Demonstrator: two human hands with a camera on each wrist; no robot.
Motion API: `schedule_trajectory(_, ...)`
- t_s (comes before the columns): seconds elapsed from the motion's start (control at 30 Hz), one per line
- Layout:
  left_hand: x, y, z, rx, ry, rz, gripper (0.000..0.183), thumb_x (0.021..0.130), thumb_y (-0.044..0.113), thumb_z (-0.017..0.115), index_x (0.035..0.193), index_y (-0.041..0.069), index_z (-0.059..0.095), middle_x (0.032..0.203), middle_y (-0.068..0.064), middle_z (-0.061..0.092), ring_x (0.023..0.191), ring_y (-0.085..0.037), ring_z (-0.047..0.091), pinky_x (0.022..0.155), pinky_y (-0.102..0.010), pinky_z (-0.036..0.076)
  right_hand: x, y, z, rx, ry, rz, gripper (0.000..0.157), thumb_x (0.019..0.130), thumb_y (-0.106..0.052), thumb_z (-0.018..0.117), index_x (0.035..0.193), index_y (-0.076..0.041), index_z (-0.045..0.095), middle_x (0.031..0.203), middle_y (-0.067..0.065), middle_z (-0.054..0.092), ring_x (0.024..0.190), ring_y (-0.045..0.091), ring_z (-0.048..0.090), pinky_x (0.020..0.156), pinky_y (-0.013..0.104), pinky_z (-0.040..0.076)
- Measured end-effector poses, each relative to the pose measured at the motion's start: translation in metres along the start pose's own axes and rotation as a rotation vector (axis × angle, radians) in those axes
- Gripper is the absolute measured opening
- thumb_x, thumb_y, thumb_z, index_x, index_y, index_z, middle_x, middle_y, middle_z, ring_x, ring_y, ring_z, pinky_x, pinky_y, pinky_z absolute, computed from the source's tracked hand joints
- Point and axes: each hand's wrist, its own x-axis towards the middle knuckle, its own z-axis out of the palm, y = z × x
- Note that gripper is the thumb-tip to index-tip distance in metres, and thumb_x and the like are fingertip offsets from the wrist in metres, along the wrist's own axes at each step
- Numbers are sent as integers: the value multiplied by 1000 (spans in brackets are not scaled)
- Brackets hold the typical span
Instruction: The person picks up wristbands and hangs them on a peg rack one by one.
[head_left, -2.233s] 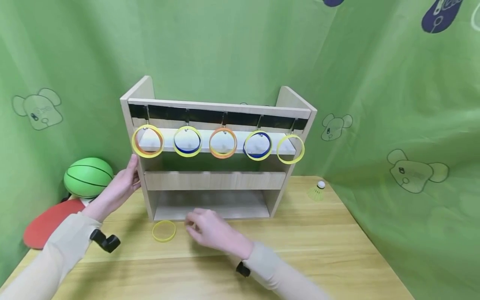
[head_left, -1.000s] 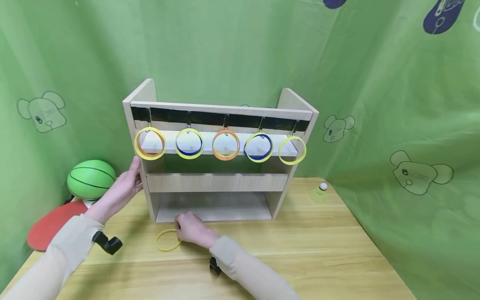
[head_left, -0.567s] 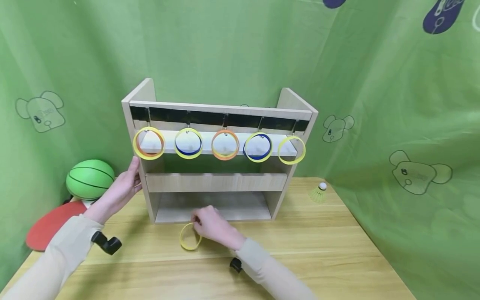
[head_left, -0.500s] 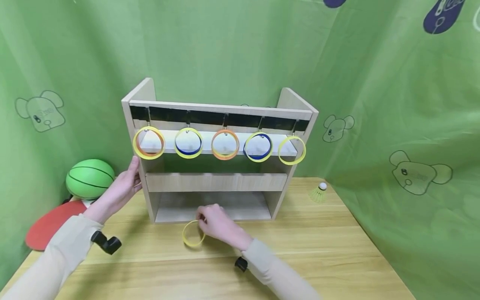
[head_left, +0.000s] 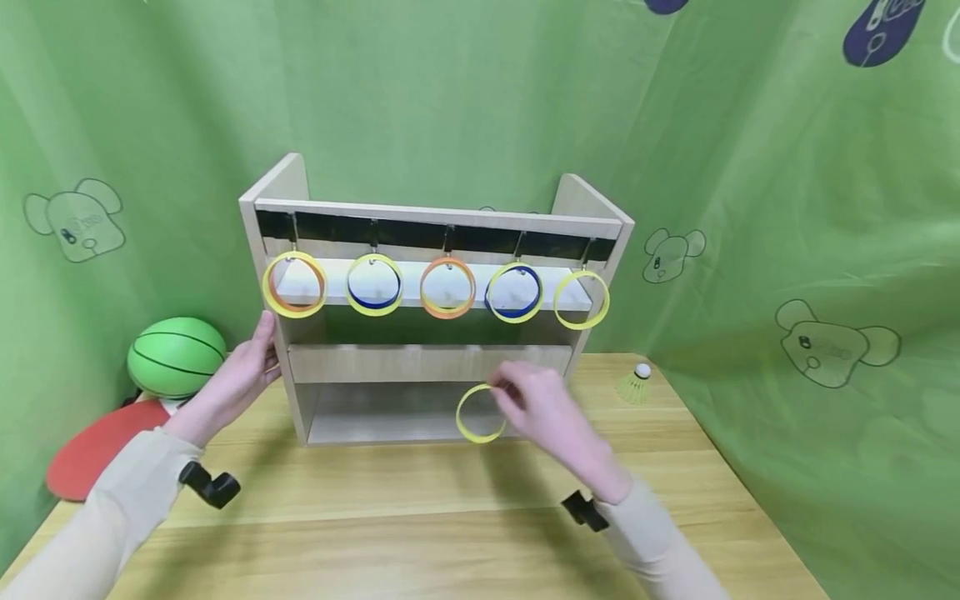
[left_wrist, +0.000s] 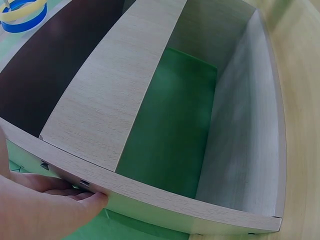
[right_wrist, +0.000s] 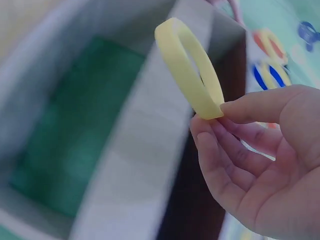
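My right hand (head_left: 543, 408) pinches a yellow ring (head_left: 480, 414) between thumb and fingertips, in front of the lower part of a pale wooden shelf (head_left: 431, 364). In the right wrist view the yellow ring (right_wrist: 187, 70) is raised and tilted, its lower end between the thumb and fingers. My left hand (head_left: 238, 375) rests against the outer left side of the shelf. In the left wrist view the left hand (left_wrist: 45, 205) touches that side panel (left_wrist: 165, 197). Several hooks on a black strip (head_left: 408, 233) carry yellow, orange and blue rings, such as an orange ring (head_left: 447, 314).
To the left, a green ball (head_left: 176, 357) sits behind a red paddle (head_left: 105, 450). At the right stands a shuttlecock (head_left: 634, 385) on the wooden table (head_left: 420, 533). Green cloth (head_left: 465, 92) surrounds the back and sides.
My right hand reached left to the yellow ring on the table, took hold of it, then lifted it up and carried it right. My left hand has stayed at the shelf's side.
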Motion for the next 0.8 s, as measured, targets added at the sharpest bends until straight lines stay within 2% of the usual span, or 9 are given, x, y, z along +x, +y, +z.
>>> schedule_trajectory(0.17, 0, -1, 0, -11, 1, -7, 98, 97, 70, 15, 155, -6, -9, 163, -31, -7, 152, -46, -4, 126, -57, 0, 4, 7, -44, -42, 156, -63, 10, 81, 8, 71, 87, 0, 69, 80, 10, 72, 69, 16, 66, 59, 24, 60)
schedule_trajectory(0.33, 0, 0, 0, -10, 3, -9, 97, 98, 70, 15, 155, -5, -8, 163, -31, -5, 152, -46, -2, 126, -57, 0, 13, 8, -89, -99, 202, -22, 10, 85, 8, 68, 93, 2, 70, 88, 13, 74, 75, 19, 68, 65, 30, 63)
schedule_trajectory(0.37, 0, 0, 0, -10, 2, -9, 97, 97, 70, 15, 155, -6, -8, 163, -31, -5, 153, -46, -2, 126, -57, 0, 16, 9, -96, -111, 210, -15, 11, 85, 8, 68, 94, 2, 70, 89, 14, 74, 76, 20, 69, 66, 28, 63)
schedule_trajectory(0.47, 0, 1, 0, -15, 0, -7, 98, 97, 70, 16, 155, -6, -8, 163, -31, -5, 153, -45, -2, 126, -57, 0, 24, 13, -115, -123, 241, 0, 11, 87, 7, 68, 97, 3, 71, 91, 15, 74, 77, 21, 69, 69, 15, 58)
schedule_trajectory(0.6, 0, 1, 0, -17, 0, -2, 97, 98, 69, 15, 155, -6, -8, 163, -31, -4, 153, -45, -1, 126, -56, 0, 33, 22, -131, -120, 291, 21, 11, 88, 5, 67, 97, 1, 72, 90, 14, 75, 76, 19, 67, 72, -1, 48)
schedule_trajectory(0.8, -1, 1, 1, -9, 0, -6, 97, 98, 69, 15, 155, -7, -8, 163, -31, -3, 153, -46, 0, 126, -57, 2, 44, 39, -139, -161, 282, 35, 8, 89, 2, 66, 94, 1, 72, 86, 11, 74, 73, 18, 66, 70, -2, 45)
